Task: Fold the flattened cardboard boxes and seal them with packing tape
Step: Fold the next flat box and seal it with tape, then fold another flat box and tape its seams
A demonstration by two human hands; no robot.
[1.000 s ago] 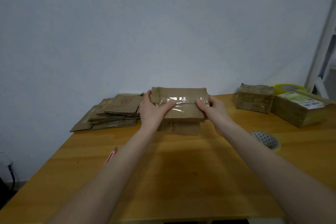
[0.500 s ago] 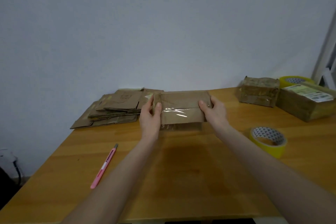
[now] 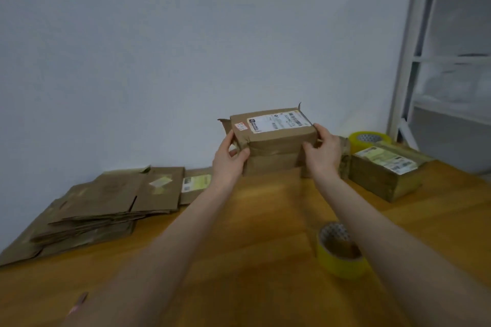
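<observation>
1. Head view, risks: the folded brown cardboard box with a white shipping label (image 3: pixel 273 138) is held only at its two short ends, so it could slip or twist if either grip eases. A loose flap corner sticks out at its ten o'clock end and another stands up at one o'clock. These could catch or tear if the box is pushed against a neighbour.
2. The labelled brown sealed box (image 3: pixel 385 175) sits close by at four o'clock of the held box, and a far yellow tape roll (image 3: pixel 369 139) lies at three o'clock. Setting the held box down to the right could knock into either one.
3. The near yellow roll of packing tape (image 3: pixel 340 252) lies just beside the right forearm, at five o'clock of the box. Pulling that arm back carelessly could sweep it along the wooden surface (image 3: pixel 252 233).
4. Hands: the left hand (image 3: pixel 229 158) grips the box's nine o'clock end, thumb on the near face. The right hand (image 3: pixel 322 152) grips the three o'clock end in the same way.
5. Position: the box lies between the two hands, touching both, towards the far edge of the surface. I cannot tell whether its lower edge rests on the surface.
6. The stack of flattened brown cardboard boxes (image 3: pixel 106 202) lies well apart at eight o'clock, so I judge that more folding remains.
</observation>
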